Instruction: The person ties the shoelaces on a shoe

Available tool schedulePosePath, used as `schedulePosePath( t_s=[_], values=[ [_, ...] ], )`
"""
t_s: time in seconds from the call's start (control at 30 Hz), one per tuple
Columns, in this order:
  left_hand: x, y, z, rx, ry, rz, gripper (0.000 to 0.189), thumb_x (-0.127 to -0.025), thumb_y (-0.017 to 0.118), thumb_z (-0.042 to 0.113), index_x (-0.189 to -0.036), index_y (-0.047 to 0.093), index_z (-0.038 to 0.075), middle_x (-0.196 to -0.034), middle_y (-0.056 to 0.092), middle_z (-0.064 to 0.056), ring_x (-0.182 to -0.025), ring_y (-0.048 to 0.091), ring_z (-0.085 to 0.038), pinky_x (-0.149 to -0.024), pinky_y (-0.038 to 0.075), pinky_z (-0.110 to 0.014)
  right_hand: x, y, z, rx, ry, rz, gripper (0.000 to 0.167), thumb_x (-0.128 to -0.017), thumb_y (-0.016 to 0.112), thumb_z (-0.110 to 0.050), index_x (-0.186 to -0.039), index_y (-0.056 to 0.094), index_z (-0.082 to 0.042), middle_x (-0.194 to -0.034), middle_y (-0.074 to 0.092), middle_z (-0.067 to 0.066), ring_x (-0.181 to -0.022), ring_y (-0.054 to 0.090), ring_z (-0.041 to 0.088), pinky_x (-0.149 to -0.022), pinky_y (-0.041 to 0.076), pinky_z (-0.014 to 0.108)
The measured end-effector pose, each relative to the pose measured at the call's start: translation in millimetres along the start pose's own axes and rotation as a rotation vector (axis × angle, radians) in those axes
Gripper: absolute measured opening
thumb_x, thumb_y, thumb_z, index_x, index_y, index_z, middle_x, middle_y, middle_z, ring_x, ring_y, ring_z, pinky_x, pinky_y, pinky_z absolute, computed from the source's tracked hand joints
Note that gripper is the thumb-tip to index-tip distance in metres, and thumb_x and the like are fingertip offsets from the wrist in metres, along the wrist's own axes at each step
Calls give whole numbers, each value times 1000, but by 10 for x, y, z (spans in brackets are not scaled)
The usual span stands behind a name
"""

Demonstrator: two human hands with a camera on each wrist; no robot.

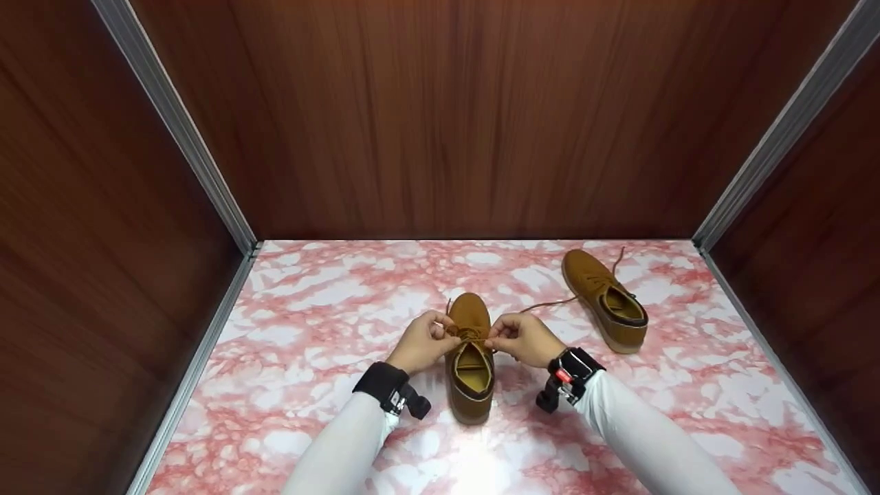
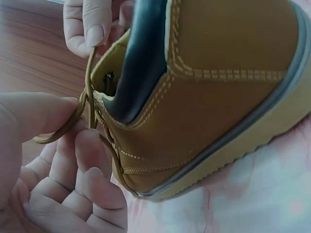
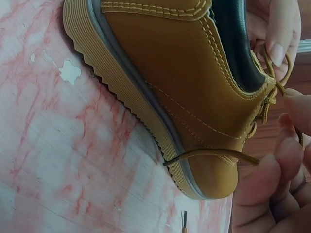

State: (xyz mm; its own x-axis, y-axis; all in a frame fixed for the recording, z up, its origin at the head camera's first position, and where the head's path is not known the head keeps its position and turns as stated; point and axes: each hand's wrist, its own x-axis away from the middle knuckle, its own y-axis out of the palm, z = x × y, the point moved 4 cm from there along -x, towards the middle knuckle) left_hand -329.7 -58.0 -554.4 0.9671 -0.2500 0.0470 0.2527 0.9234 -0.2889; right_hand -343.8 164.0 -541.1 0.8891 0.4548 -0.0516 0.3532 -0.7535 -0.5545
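Observation:
A tan lace-up shoe (image 1: 470, 308) stands upright with its toe pointing away from me. On its left side my left hand (image 1: 421, 344) pinches a loop of the brown shoelace (image 2: 91, 68) between thumb and fingers. From the right, my right hand (image 1: 528, 338) pinches another part of the lace, just above the tongue. In the right wrist view a loose lace end (image 3: 209, 153) hangs from the right fingers across the shoe's side. Exactly how the strands cross between the hands is partly hidden by the fingers.
A second tan shoe (image 1: 590, 275) stands to the right, farther back, its laces trailing loose on both sides. Both shoes are on a red-and-white marbled surface (image 1: 309, 323). Dark wooden panels (image 1: 440, 137) with grey metal edging close off the back and sides.

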Motion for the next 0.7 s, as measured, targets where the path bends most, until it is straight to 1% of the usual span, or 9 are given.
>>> schedulePosePath(
  t_s=[0.07,0.17,0.33,0.43,0.57,0.7],
  values=[
    [-4,-11,1,-19,-1,-8,34,-93,76,11,-120,61,-1,-77,54,3,-64,53,-8,-58,45,-20,-5,-30,10,31,-11,24,15,-90,83,-17,-85,73,-6,-77,69,5,-62,55,1,-56,43,17],
    [-17,-23,2,-62,-7,-29,35,-92,77,10,-122,63,-2,-77,55,3,-67,54,-8,-61,46,-19,-8,-68,28,43,-13,43,16,-89,83,-17,-83,71,-8,-76,67,3,-64,56,2,-59,44,16],
    [-50,-32,37,-155,-17,-71,34,-89,78,12,-120,69,0,-77,56,5,-67,54,-7,-61,46,-19,-5,-95,30,47,-20,43,16,-89,83,-18,-84,72,-8,-73,62,0,-63,54,1,-59,43,16],
    [-69,-29,65,-194,-21,-93,33,-88,78,14,-118,71,2,-78,57,4,-69,54,-8,-62,47,-20,-2,-103,25,60,-21,48,16,-89,83,-21,-84,72,-10,-71,59,-3,-62,52,1,-58,41,17],
    [-84,-7,84,-213,-20,-117,31,-88,78,14,-116,72,2,-81,59,1,-71,55,-9,-63,48,-20,-2,-117,32,82,-20,62,15,-90,83,-21,-84,73,-12,-69,56,-5,-61,50,1,-57,39,17],
    [-85,9,98,-217,-15,-126,31,-88,78,13,-116,73,1,-81,60,-1,-70,55,-9,-63,48,-20,-5,-127,47,97,-18,71,14,-90,82,-21,-84,73,-13,-66,53,-6,-58,47,0,-56,37,17]
  ],
)
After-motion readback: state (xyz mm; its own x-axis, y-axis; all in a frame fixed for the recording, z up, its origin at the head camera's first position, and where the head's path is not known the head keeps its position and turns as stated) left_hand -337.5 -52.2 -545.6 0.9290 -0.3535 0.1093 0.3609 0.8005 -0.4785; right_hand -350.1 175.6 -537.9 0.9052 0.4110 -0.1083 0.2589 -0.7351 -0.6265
